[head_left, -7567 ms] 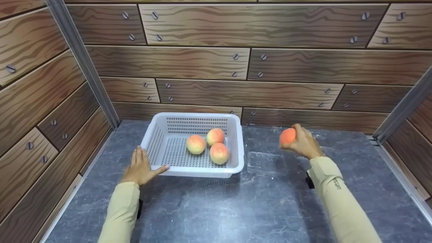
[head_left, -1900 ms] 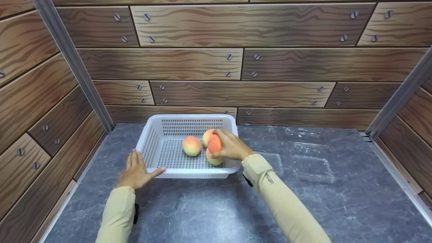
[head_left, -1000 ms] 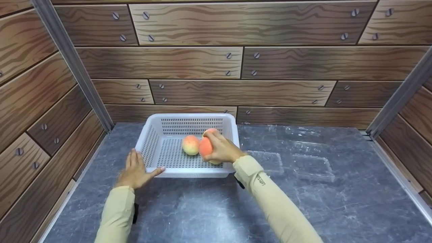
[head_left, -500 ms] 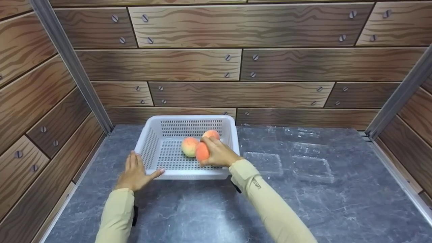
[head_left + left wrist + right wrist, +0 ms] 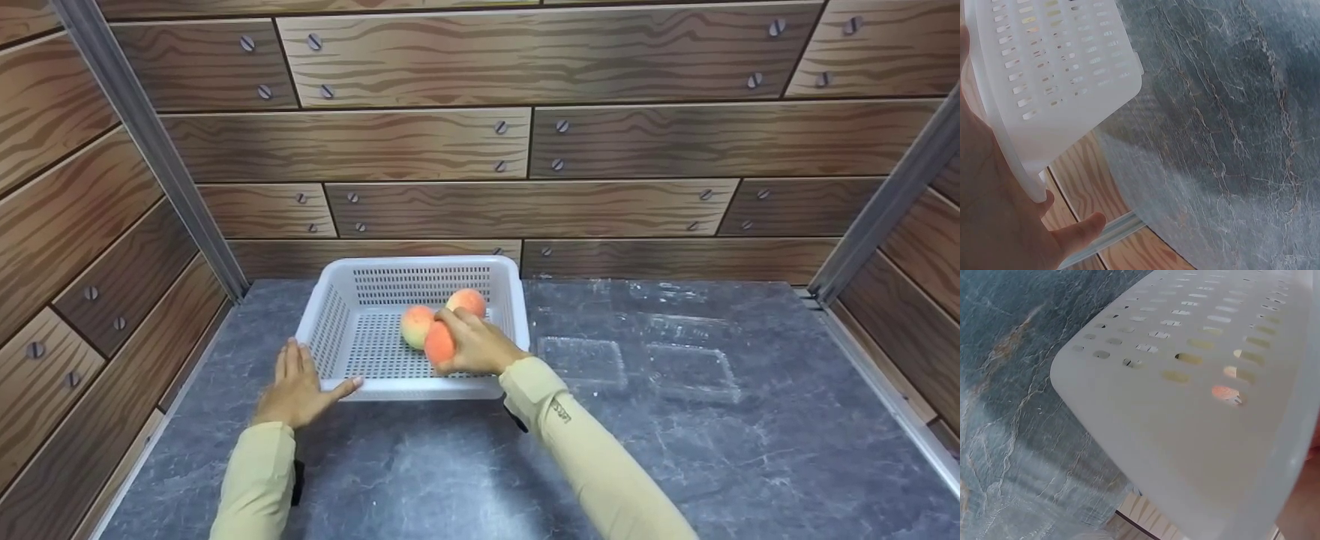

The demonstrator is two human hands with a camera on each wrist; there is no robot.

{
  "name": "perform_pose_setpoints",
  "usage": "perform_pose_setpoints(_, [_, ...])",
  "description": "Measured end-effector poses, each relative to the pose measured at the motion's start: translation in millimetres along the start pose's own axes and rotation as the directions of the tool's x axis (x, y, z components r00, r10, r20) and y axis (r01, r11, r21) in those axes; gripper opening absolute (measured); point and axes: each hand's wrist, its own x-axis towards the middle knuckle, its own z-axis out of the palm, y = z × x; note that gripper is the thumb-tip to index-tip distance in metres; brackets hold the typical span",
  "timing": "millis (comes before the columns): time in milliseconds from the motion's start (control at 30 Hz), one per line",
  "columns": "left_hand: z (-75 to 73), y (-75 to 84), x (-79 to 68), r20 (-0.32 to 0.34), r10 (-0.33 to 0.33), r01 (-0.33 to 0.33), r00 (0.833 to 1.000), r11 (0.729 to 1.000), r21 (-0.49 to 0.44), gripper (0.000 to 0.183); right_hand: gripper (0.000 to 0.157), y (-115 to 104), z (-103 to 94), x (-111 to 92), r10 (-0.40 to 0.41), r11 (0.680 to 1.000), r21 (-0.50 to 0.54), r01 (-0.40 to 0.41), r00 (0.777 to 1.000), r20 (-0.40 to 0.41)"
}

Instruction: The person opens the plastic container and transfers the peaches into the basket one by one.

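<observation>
A white slotted plastic basket point(image 5: 420, 388) stands on the dark marbled table. My right hand point(image 5: 480, 346) reaches inside, its fingers curled round an orange-red peach point(image 5: 440, 343). Left of that lies another peach point(image 5: 416, 327), and a third peach point(image 5: 466, 301) sits behind my fingers; whatever is under the hand is hidden. My left hand point(image 5: 296, 388) rests with straight fingers on the basket's near left corner, thumb along the front rim. In the left wrist view the basket wall point(image 5: 1067, 67) lies against this palm. The right wrist view mostly holds the basket's outer wall point(image 5: 1174, 422).
Right of the basket, clear rectangular outlines point(image 5: 581, 361) lie on the table, perhaps transparent trays; more show farther right point(image 5: 694, 371). Wood-patterned walls point(image 5: 420, 142) with metal corner posts point(image 5: 150, 150) close in the back and sides.
My right hand carried the peach from the table's right side into the basket, then moved left and nearer inside it. The left peach has shifted slightly. My left hand has stayed at the corner.
</observation>
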Motion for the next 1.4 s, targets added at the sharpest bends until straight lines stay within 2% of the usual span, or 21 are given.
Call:
perform_pose_setpoints(333, [-0.1, -0.1, -0.7, -0.005, 0.009, -0.009, 1.0, 1.0, -0.007, 0.12, 0.084, 1, 5.6, 1, -0.023, 1.0, -0.007, 0.023, 1.0, -0.01])
perform_pose_setpoints(600, [1.2, 0.1, 0.9, -0.016, 0.015, -0.015, 1.0, 1.0, 0.002, 0.121, 0.084, 3, 9.1, 1, 0.007, 1.0, 0.027, -0.008, 1.0, 0.005])
perform_pose_setpoints(967, [-0.8, 2.5, -1.5, -0.019, 0.008, -0.008, 1.0, 1.0, -0.003, 0.119, 0.087, 9, 17.9, 2, -0.037, 0.998, 0.05, 0.039, 0.999, -0.025])
perform_pose_setpoints(1200, [-0.6, 1.8, -1.1, -0.016, 0.013, -0.013, 1.0, 1.0, -0.015, 0.119, 0.075, 12, 20.6, 3, -0.08, 0.991, 0.102, 0.082, 0.996, -0.023])
perform_pose_setpoints(1400, [-0.4, 0.6, -0.9, -0.019, 0.017, -0.017, 1.0, 1.0, -0.017, 0.12, 0.07, 11, 23.5, 5, -0.049, 0.988, 0.148, 0.051, 0.999, -0.019])
